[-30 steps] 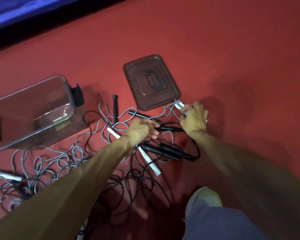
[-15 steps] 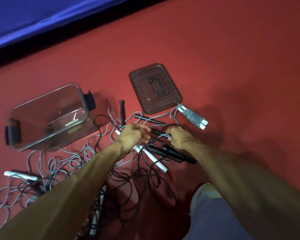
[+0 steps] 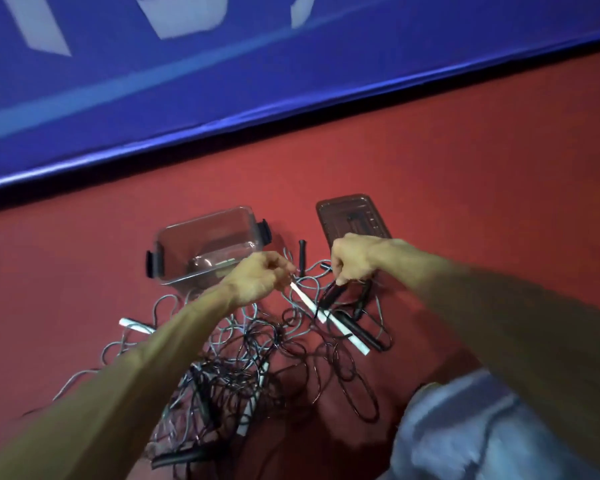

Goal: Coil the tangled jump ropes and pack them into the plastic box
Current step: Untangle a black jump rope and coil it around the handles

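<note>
Head view: one clear box (image 3: 205, 237) stands open on the red floor (image 3: 465, 188), with two black latches on its ends, and one brown lid (image 3: 352, 214) lies just right of it. The ropes (image 3: 257, 341) form a single grey and black tangle in front of the box; about four white handles and some four black ones show, though blur makes the count unsure. The left hand (image 3: 260, 280) is clenched around the top of a white handle (image 3: 305, 301), lifting that end. The right hand (image 3: 355, 259) is fisted over black cord, a black handle (image 3: 329, 296) hanging just below it.

Half a second ago both hands were low in the tangle, close together; now they are raised and apart. The view has tilted up, so the blue mat (image 3: 222, 81) fills the top.

Bare floor lies open to the right and behind the box; the mat edge runs well beyond it. A knee (image 3: 465, 427) crowds the lower right
</note>
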{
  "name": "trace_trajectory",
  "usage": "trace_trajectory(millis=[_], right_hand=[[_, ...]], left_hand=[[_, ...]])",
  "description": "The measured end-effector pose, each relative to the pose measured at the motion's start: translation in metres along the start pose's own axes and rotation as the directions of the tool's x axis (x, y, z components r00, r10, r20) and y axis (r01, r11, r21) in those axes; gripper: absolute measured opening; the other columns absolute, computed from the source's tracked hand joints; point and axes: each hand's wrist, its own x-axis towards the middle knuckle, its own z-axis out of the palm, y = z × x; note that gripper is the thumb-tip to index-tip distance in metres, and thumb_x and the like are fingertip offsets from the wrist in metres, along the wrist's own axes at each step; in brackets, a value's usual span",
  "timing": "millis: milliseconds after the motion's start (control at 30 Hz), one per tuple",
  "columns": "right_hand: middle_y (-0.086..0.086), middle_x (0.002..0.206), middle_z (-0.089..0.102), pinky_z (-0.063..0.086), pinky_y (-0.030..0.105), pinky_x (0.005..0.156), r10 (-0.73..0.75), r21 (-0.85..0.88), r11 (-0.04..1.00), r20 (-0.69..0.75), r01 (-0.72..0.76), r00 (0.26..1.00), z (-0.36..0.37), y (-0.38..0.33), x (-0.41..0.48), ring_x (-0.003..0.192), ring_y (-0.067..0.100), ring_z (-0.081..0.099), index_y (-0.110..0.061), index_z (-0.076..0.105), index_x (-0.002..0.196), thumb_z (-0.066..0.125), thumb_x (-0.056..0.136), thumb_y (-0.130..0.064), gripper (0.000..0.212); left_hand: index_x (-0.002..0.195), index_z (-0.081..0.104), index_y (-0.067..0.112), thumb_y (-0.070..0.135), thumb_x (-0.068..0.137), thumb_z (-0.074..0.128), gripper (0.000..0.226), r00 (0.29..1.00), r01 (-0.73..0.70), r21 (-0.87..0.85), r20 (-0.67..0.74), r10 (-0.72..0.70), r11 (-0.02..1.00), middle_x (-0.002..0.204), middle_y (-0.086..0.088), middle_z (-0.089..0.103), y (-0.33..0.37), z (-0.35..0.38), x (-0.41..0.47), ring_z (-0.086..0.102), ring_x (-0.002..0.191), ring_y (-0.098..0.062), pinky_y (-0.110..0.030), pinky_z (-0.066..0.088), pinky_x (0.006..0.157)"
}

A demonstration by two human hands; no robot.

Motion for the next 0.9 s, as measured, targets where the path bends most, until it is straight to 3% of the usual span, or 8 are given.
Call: trace_trajectory(millis=[167, 333, 467, 533, 600, 700, 833, 900], right_hand=[[-0.008, 0.079, 0.071, 0.048, 0.013, 0.063, -0.271, 0.151, 0.944, -0.159, 0.295, 0.949, -0.059, -0.076, -0.054, 0.064, -0.005, 0.060, -0.013, 0.077, 0.097, 0.072, 0.085, -0.014, 0.013], [-0.008, 0.057, 0.064, 0.044, 0.017, 0.055, -0.383, 0.380, 0.784, -0.327, 0.491, 0.864, -0.084, -0.147, -0.085, 0.052, 0.004, 0.057, -0.013, 0.066, 0.076, 0.073, 0.084, -0.006, 0.012], [-0.001, 0.072, 0.068, 0.042, 0.013, 0.055, -0.409, 0.415, 0.706, -0.422, 0.573, 0.809, -0.084, -0.181, -0.090, 0.060, 0.008, 0.061, -0.013, 0.066, 0.087, 0.073, 0.086, -0.025, 0.014], [0.004, 0.077, 0.070, 0.041, 0.019, 0.053, -0.366, 0.429, 0.696, -0.479, 0.576, 0.798, -0.082, -0.191, -0.088, 0.055, 0.006, 0.061, -0.010, 0.068, 0.094, 0.058, 0.095, -0.037, 0.028], [0.005, 0.085, 0.072, 0.049, 0.029, 0.069, -0.301, 0.493, 0.660, -0.518, 0.567, 0.800, -0.077, -0.195, -0.085, 0.065, 0.013, 0.066, -0.008, 0.069, 0.098, 0.041, 0.101, -0.043, 0.045], [0.005, 0.083, 0.071, 0.050, 0.020, 0.073, -0.219, 0.672, 0.498, -0.514, 0.548, 0.829, -0.068, -0.197, -0.080, 0.073, 0.013, 0.065, -0.001, 0.067, 0.100, 0.026, 0.105, -0.040, 0.057], [-0.006, 0.094, 0.071, 0.044, 0.021, 0.086, -0.242, 0.511, 0.613, -0.604, 0.602, 0.759, -0.067, -0.200, -0.079, 0.096, 0.009, 0.064, -0.017, 0.065, 0.104, 0.038, 0.104, -0.031, 0.031], [-0.015, 0.092, 0.065, 0.043, 0.014, 0.084, -0.344, 0.364, 0.675, -0.614, 0.642, 0.710, -0.067, -0.195, -0.085, 0.091, 0.001, 0.061, -0.020, 0.059, 0.109, 0.048, 0.100, -0.019, 0.014]], left_hand=[[0.099, 0.066, 0.008, 0.008, 0.093, 0.062, 0.007, 0.997, -0.073, 0.092, 0.017, 0.072, 0.993, 0.087, -0.002, 0.064, 0.014, -0.036, -0.069, 0.056, 0.076, -0.012, -0.022, 0.048, 0.072], [0.087, 0.056, 0.019, 0.021, 0.093, 0.062, 0.009, 0.984, -0.079, 0.324, -0.125, 0.125, 0.943, 0.070, 0.002, 0.055, 0.022, -0.071, -0.123, 0.048, 0.062, -0.015, -0.026, 0.037, 0.054], [0.083, 0.057, 0.018, 0.030, 0.096, 0.060, 0.018, 0.952, -0.037, 0.416, -0.261, 0.158, 0.909, 0.065, 0.003, 0.053, 0.011, -0.104, -0.155, 0.047, 0.056, -0.015, -0.023, 0.035, 0.049], [0.082, 0.057, 0.016, 0.031, 0.096, 0.060, 0.021, 0.948, -0.012, 0.324, -0.297, 0.114, 0.946, 0.063, 0.002, 0.050, 0.002, -0.114, -0.168, 0.046, 0.055, -0.016, -0.026, 0.038, 0.051], [0.079, 0.059, 0.016, 0.027, 0.095, 0.062, 0.020, 0.931, -0.008, 0.180, -0.358, 0.073, 0.984, 0.061, 0.002, 0.048, -0.001, -0.119, -0.179, 0.045, 0.052, -0.015, -0.024, 0.037, 0.046], [0.072, 0.063, 0.015, 0.021, 0.093, 0.063, 0.021, 0.866, -0.071, -0.014, -0.496, 0.055, 0.997, 0.049, 0.009, 0.051, 0.009, -0.126, -0.186, 0.041, 0.043, -0.009, -0.023, 0.034, 0.044], [0.066, 0.051, 0.016, 0.031, 0.091, 0.065, 0.031, 0.816, -0.230, -0.354, -0.577, -0.019, 0.907, 0.044, 0.009, 0.034, 0.033, -0.131, -0.186, 0.028, 0.041, -0.010, -0.022, 0.029, 0.043], [0.066, 0.047, 0.020, 0.043, 0.088, 0.065, 0.036, 0.812, -0.287, -0.442, -0.583, -0.029, 0.850, 0.050, 0.006, 0.027, 0.041, -0.132, -0.187, 0.023, 0.041, -0.010, -0.022, 0.026, 0.044]])
